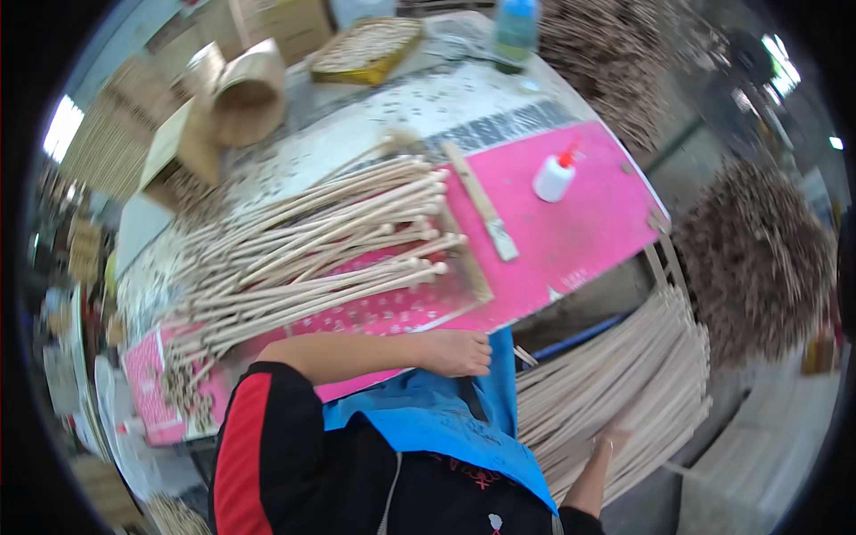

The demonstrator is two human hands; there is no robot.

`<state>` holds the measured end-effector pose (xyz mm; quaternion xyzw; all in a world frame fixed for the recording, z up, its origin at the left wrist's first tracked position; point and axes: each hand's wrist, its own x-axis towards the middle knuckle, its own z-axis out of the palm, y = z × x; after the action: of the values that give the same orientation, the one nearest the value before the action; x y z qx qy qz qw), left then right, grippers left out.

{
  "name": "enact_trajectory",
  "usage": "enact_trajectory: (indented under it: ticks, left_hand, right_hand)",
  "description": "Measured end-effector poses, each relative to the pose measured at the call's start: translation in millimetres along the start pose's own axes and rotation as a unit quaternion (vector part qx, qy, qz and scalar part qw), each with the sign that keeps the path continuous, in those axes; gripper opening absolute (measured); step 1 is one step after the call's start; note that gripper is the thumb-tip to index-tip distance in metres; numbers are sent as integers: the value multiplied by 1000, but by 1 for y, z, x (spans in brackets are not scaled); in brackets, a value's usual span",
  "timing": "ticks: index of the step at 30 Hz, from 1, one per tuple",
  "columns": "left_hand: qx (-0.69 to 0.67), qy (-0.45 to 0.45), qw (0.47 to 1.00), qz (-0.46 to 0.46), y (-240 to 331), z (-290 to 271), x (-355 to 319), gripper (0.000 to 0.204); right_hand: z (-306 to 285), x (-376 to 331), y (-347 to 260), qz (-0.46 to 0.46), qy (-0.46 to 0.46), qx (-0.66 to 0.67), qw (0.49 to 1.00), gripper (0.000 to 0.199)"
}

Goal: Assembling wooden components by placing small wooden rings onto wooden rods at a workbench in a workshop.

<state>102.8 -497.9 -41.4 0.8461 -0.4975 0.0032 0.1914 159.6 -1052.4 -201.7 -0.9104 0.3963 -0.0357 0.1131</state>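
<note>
While the left hand (455, 352) rests knuckles-up at the near edge of the surface (392, 107), its fingers lie loosely curled and hold nothing; I cannot tell whether it presses on the pink mat (571, 232) or only on the blue apron (446, 419) below it. The right hand (611, 439), at about 5 o'clock, reaches down to the bundle of long pale sticks (615, 374) stacked beside the surface; its fingers touch the stick ends, but whether the grip has closed on one cannot be determined, the hand being small and partly hidden.

Risk noted: the lower bundle is loose and slopes away toward 4 o'clock. In my judgement, pulling one stick from the middle could drag its neighbours out and spill them to the floor. A second pile of knob-ended sticks (321, 250) lies fanned across the surface at 10 o'clock, ends overhanging a wooden frame (468, 267); a careless elbow or sleeve could sweep them off the near edge.

Other items: a white glue bottle with a red nozzle (555, 176) stands upright on the pink mat at 1 o'clock, well apart from both hands. A flat wooden brush or scraper (481, 203) lies between the bottle and the stick pile. A shallow yellow tray (366, 49) and a blue-green bottle (515, 34) sit at 12 o'clock, and a rolled cardboard tube (242, 94) at 11. Brushy bundles (758, 259) crowd the 3 o'clock side.
</note>
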Motion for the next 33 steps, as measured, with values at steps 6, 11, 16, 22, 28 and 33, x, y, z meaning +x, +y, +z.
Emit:
enact_trajectory:
  ticks: [6, 11, 16, 22, 28, 33]
  left_hand:
    - [16, 25, 1000, 1, 6, -1, 1, 9]
    - [28, 29, 999, 7, 1, 2, 3, 9]
    - [36, 28, 999, 9, 6, 0, 5, 8]
    - [-480, 306, 797, -204, 43, -82, 75, 72]
    - [-24, 535, 841, -79, 88, -260, 37, 119]
    - [-219, 419, 842, -261, 196, -340, -28, 113]
  right_hand:
    - [-21, 25, 41, -23, -86, 401, 912, 35]
    - [-75, -3, 38, -73, -34, 469, 879, 23]
    - [-176, -36, -4, -228, -34, 481, 846, 21]
    - [-319, -188, -199, -375, -153, 643, 650, 38]
    - [-360, -300, -331, -499, -335, 624, 499, 34]
    - [-324, -389, -367, -556, -348, 619, 432, 48]
